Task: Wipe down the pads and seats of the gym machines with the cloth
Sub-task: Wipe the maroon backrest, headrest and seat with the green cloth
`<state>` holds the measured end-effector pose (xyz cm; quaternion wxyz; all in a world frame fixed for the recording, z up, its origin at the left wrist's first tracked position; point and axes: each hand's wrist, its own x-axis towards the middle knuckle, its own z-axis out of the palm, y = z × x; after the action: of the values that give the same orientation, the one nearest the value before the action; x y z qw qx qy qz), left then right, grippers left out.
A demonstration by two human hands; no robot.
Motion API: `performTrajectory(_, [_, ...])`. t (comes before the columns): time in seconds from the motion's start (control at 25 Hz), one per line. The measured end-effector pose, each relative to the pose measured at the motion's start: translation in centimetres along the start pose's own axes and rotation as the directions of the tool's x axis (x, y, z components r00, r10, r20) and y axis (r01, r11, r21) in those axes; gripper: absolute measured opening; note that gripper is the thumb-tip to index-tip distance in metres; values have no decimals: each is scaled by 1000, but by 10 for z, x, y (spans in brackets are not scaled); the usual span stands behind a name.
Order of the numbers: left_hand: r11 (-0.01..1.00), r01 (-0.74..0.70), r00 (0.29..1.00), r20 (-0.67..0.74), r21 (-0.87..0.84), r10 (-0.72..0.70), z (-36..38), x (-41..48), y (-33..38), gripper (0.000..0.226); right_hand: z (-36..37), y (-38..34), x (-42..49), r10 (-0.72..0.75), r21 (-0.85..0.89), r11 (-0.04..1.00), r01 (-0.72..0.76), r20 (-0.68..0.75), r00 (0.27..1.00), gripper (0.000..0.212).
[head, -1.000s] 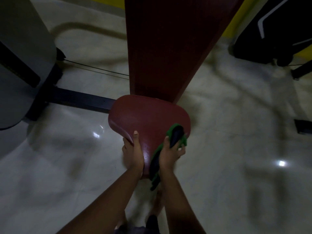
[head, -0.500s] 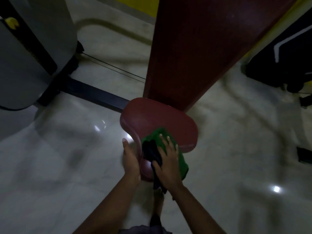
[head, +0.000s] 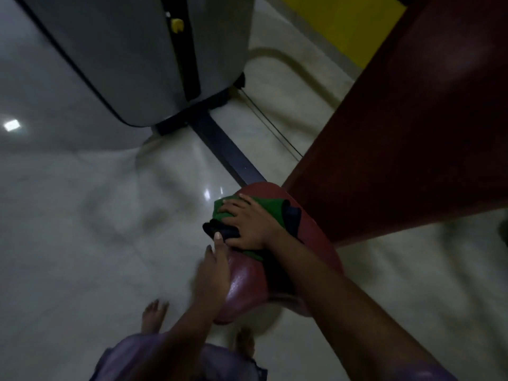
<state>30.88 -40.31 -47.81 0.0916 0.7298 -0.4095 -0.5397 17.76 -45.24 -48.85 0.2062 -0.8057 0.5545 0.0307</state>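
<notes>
A dark red padded seat (head: 248, 287) sits low in the middle, below a long dark red back pad (head: 412, 127) that rises to the upper right. A green and dark blue cloth (head: 264, 209) lies spread on the seat's far half. My right hand (head: 247, 224) presses flat on the cloth, fingers splayed toward the seat's left edge. My left hand (head: 213, 273) grips the seat's left rim, thumb up beside the cloth's dark corner. The view is blurred.
A grey weight-stack housing (head: 132, 56) with a yellow pin (head: 177, 24) stands at upper left. A dark floor rail (head: 228, 152) and a thin cable (head: 275, 127) run from it toward the seat. Glossy pale floor (head: 82, 229) surrounds. My bare feet (head: 154, 316) stand below.
My right hand has slid the cloth from the seat's near edge up across its top to the far left part. My left hand stays on the left rim. The view has swung right.
</notes>
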Motion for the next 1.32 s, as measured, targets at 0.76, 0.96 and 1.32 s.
performTrajectory(0.76, [946,-99,974,-163,310,155,6,6,-11,97,17,62,-20,495,241,862,-447,-199,846,74])
performTrajectory(0.96, [930,-108,970,-168,351,176,5,-1,-8,86,35,37,-66,837,339,537,-772,-100,538,65])
performTrajectory(1.32, [986,-142,988,-50,82,146,-6,-12,-11,86,32,-88,-86,824,497,551,-670,-195,532,74])
